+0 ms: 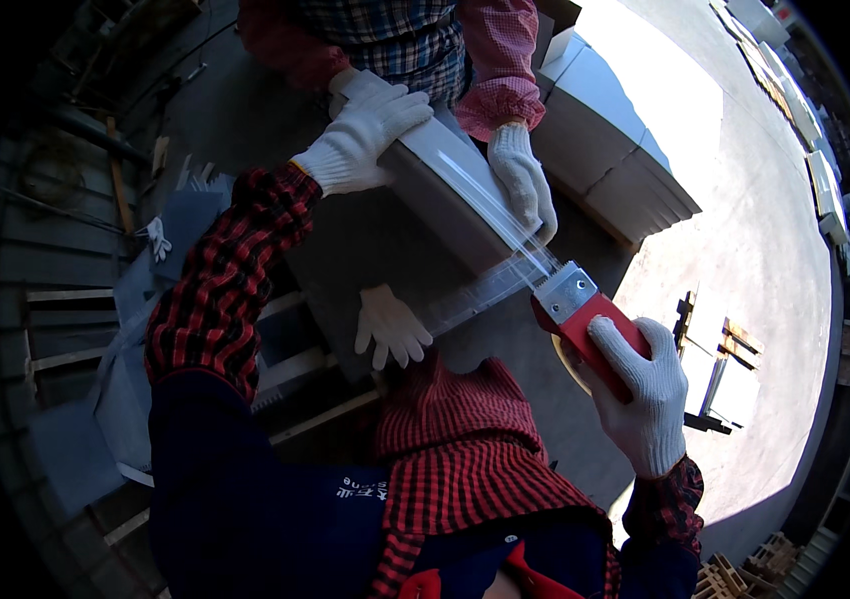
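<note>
A long pale box (450, 205) lies slanting across a dark work surface. My left hand (365, 135), in a white knit glove, rests flat over its far end, fingers stretched across the top and thumb at the side. My right hand (639, 384), also gloved, is closed round a red tape dispenser (584, 314) with a metal toothed head. Clear tape (490, 195) runs taut from the dispenser along the box top. The dispenser is just beyond the box's near end. A loose cream glove (392, 324) lies close to the surface's near edge.
Across from me stands a person in a checked apron (395, 45); that person's gloved hand (523, 180) touches the box's right side. Large white cartons (614, 130) stand behind at right. Wooden pallets (734, 574) are at lower right, and sheet material (135, 399) is at left.
</note>
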A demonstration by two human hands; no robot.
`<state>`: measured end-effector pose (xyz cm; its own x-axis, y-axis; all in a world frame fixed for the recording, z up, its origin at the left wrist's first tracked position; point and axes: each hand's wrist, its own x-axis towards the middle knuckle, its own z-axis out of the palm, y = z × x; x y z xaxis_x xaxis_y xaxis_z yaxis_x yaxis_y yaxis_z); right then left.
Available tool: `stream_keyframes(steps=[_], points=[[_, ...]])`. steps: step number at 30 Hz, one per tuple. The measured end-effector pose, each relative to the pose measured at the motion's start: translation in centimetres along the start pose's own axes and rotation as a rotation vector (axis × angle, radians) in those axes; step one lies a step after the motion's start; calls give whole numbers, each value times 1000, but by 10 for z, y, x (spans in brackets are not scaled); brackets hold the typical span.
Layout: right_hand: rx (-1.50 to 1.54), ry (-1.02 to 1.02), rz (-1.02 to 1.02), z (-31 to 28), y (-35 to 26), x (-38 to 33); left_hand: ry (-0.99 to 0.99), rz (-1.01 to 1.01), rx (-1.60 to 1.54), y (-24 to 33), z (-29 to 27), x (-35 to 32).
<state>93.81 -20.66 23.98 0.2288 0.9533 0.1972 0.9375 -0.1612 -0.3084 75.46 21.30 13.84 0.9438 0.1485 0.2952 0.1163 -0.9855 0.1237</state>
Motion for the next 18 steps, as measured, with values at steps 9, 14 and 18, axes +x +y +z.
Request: stream_keyframes(steps=[9, 14, 18], points=[[144, 40, 57, 37, 28, -53, -88, -20, -34, 94, 14, 0], [125, 34, 66, 55, 26, -68, -169, -97, -62, 123, -1, 1], [-42, -48, 35, 76, 19, -34, -135, -204, -310, 153, 11, 6]])
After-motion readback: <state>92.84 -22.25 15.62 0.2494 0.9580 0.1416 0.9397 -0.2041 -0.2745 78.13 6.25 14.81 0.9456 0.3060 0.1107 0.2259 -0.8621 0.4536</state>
